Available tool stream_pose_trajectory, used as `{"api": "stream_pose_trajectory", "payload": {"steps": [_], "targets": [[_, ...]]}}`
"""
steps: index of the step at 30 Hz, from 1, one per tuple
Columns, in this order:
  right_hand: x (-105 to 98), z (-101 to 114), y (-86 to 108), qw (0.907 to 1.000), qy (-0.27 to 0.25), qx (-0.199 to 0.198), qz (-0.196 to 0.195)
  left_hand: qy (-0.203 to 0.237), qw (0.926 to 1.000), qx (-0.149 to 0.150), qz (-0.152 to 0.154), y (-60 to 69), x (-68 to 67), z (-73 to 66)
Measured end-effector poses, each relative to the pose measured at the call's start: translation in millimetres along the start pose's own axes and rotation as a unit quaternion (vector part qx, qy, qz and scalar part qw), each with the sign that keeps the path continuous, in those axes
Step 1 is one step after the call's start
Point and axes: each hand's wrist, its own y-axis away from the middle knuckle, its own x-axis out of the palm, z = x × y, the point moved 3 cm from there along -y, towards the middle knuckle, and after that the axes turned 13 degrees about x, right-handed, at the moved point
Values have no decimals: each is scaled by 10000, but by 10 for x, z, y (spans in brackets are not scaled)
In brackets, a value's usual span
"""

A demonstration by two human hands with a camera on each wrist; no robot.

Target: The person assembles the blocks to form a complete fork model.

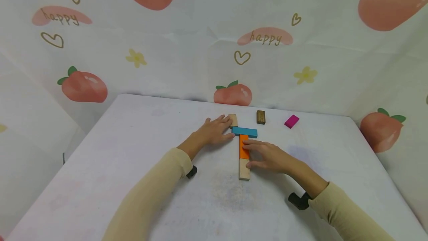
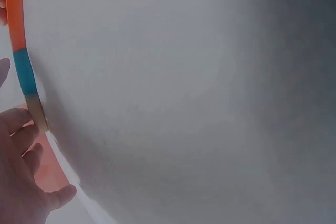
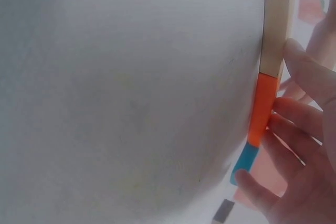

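Observation:
A blue block lies crosswise at the far end of an orange block, with a plain wooden block in line at the near end. My left hand touches another plain block at the blue block's far left with extended fingers; the left wrist view shows this hand beside that block. Relaxed fingers of my right hand rest along the right side of the orange and near wooden blocks. In the right wrist view, the right hand lies beside the orange block.
A dark brown block stands near the white table's back edge, and a magenta block lies to its right. Behind the table hangs a white cloth printed with peaches.

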Motion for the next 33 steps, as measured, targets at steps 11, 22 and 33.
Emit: {"api": "stream_pose_trajectory", "payload": {"steps": [11, 22, 33], "targets": [[-11, 24, 11, 10000, 29, 21, -16, -38, 10000, 50, -11, 7, -8, 10], [-16, 30, 16, 10000, 49, -15, -41, 40, 10000, 44, -2, 11, -9, 9], [-13, 33, 7, 10000, 56, -61, -37, 89, 10000, 27, 8, 15, -5, 14]]}}
